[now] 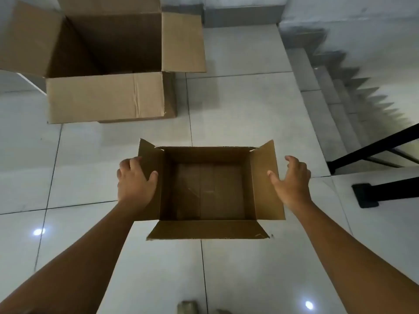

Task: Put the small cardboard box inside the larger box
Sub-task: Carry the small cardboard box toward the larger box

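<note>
The small cardboard box (208, 191) sits on the tiled floor in the middle of the view, its flaps spread out and its inside empty. My left hand (133, 180) grips the box's left flap, thumb on the inner face and fingers curled over the outer edge. My right hand (292, 180) hovers just off the right flap with its fingers spread, and I cannot tell if the thumb touches the cardboard. The larger box (108, 96) stands at the upper left, flaps open, its dark inside empty as far as I can see.
A staircase (335, 91) drops away at the right, close behind the small box. A black metal railing with a foot plate (367, 196) stands at the right edge. Pale floor tiles (238, 105) lie between the two boxes.
</note>
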Demonstrator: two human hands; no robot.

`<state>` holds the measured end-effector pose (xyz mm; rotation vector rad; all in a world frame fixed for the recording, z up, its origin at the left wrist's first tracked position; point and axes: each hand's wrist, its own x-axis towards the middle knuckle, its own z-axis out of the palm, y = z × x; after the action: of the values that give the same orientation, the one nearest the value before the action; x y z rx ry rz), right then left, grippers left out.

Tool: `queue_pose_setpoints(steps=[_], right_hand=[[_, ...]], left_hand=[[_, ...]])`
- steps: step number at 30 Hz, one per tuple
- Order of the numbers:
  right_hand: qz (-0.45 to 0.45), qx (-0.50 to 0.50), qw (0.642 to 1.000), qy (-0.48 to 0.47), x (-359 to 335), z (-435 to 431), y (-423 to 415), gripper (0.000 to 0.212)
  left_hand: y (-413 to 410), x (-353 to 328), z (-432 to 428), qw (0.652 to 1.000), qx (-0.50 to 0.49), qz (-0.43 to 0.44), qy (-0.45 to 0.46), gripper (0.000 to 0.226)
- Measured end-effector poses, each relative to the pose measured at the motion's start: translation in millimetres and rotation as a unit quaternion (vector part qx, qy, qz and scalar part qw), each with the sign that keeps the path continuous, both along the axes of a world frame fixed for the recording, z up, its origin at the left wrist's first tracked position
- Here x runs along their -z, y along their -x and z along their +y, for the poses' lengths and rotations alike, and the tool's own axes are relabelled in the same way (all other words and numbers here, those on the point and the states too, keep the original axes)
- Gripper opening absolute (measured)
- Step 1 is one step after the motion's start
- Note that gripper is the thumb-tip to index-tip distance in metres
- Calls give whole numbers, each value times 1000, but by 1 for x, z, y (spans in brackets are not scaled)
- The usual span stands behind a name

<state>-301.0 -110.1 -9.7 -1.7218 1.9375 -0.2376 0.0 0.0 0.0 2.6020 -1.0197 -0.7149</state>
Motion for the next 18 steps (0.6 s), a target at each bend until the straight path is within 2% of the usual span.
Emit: queue_pose_setpoints(steps=[3, 6, 10, 13, 18], right_hand=[[-47, 65, 996, -38, 14, -1, -1, 73], [-56, 103, 989, -85, 29, 2, -2, 70], [-17, 102, 991, -81, 46, 9, -1, 55], [-18, 93, 994, -59, 57, 15, -2, 35], [-1, 99, 995, -11, 52, 27, 0, 32]], left_hand=[[-2, 14, 1, 999, -40, -5, -8, 71], [-4, 30, 7, 996, -81, 39, -28, 73], [-10, 49, 16, 994, -81, 41, -66, 55], [-8, 59, 22, 997, -55, 18, -55, 39], [0, 50, 30, 999, -42, 0, -27, 33]])
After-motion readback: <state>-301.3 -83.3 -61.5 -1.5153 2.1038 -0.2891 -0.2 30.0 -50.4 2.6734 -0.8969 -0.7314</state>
